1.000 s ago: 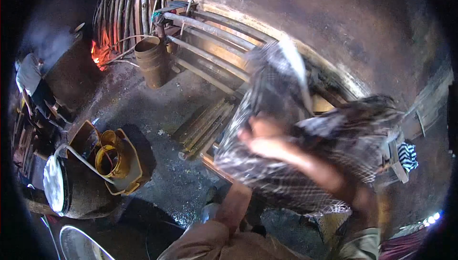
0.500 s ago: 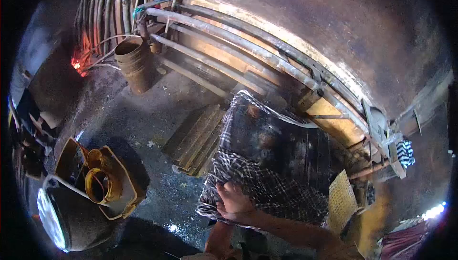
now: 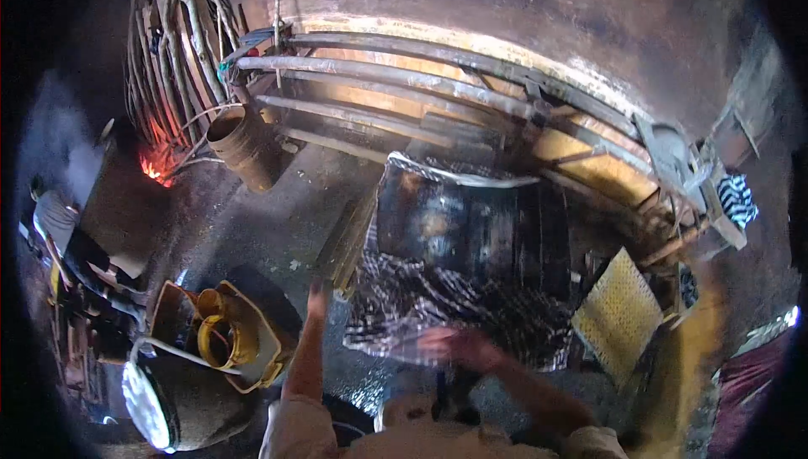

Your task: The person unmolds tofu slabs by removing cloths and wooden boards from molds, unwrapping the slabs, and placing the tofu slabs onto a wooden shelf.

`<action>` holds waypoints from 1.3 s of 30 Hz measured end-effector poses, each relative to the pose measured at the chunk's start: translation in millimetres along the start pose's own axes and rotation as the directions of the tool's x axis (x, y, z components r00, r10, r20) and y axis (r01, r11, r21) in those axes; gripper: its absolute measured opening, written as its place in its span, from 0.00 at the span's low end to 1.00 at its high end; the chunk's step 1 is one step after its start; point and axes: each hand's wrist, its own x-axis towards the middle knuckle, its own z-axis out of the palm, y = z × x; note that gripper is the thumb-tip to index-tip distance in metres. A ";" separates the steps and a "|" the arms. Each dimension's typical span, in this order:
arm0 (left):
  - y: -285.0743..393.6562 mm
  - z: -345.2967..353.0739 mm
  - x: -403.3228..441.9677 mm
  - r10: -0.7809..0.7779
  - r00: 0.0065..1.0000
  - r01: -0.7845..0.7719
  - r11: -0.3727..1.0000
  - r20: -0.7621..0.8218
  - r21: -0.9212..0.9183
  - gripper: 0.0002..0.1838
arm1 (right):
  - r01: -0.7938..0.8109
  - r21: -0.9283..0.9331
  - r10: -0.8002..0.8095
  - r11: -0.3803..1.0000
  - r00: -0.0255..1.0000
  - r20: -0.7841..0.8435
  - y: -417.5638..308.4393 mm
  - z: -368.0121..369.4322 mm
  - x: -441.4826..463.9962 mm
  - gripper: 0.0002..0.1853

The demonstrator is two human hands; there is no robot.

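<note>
A checked black-and-white cloth is bunched over the near part of a dark, worn table-like surface. My right hand is over the cloth's near edge, its fingers smeared by motion, so I cannot see whether it grips the fabric. Further left, my left hand reaches forward beside the slatted wooden board, near the cloth's left side. Its fingers are too small and indistinct to make out. A pale strip of the same cloth runs along the far edge of the dark surface.
Left stand a yellow cut-open container with a yellow ring-shaped vessel and a large dark pot. Behind are a rusty bucket, fire, sticks and long rails. A woven yellow panel leans right. Another person is far left.
My left arm now stretches forward to the slatted board. The right hand has shifted right along the cloth. The view has turned, and the cloth's near folds lie differently.
</note>
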 end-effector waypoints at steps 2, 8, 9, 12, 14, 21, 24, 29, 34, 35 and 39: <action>114.1 67.7 22.1 0.202 0.974 -0.224 0.835 0.100 0.502 0.36 | -0.134 0.399 0.277 0.907 0.904 -0.326 2.7 -44.4 -74.0 0.21; 228.4 198.4 -94.9 -0.005 0.790 -0.597 0.220 0.613 0.771 0.56 | -0.707 -0.644 0.008 0.293 0.676 -0.737 23.3 -91.9 -206.7 0.31; 225.1 192.7 -112.8 -0.056 0.809 -0.567 0.192 0.586 0.801 0.55 | -0.684 -0.679 -0.044 0.268 0.695 -0.718 28.3 -80.2 -217.7 0.31; 214.6 130.9 -167.9 0.058 0.696 -0.718 0.075 0.715 0.692 0.43 | -0.730 -0.631 -0.043 0.263 0.644 -0.764 42.3 -26.7 -249.3 0.24; 185.2 77.6 -177.6 -0.039 0.617 -0.787 -0.034 0.786 0.617 0.38 | -0.728 -0.620 0.061 0.294 0.661 -0.748 18.9 -20.4 -260.1 0.22; 168.2 56.5 -212.8 0.098 0.629 -0.774 0.163 0.771 0.611 0.24 | -0.603 -0.699 0.060 0.385 0.772 -0.632 9.7 -35.2 -284.9 0.07; 159.6 60.3 -196.4 0.030 0.624 -0.756 0.273 0.781 0.594 0.20 | -0.667 -0.328 0.201 0.669 0.586 -0.785 13.4 -21.8 -293.2 0.05; 170.6 49.6 -194.6 -0.338 0.784 -0.511 0.126 0.521 0.850 0.22 | -0.749 -0.004 0.513 0.662 0.457 -0.726 127.1 -6.1 -311.3 0.10; 143.6 -17.1 -96.3 -0.098 0.864 -0.471 0.186 0.493 0.862 0.13 | -0.752 0.186 0.427 0.632 0.138 -0.894 151.6 -49.0 -325.8 0.11; 132.3 -9.0 -56.1 -0.021 0.936 -0.348 0.102 0.352 0.932 0.12 | -0.756 0.149 0.335 0.637 0.098 -0.937 157.6 -63.9 -327.1 0.12; 152.2 107.8 86.1 0.206 0.974 -0.094 0.755 -0.098 0.649 0.15 | -0.274 0.466 0.537 0.841 0.320 -0.781 181.7 -172.5 -321.7 0.15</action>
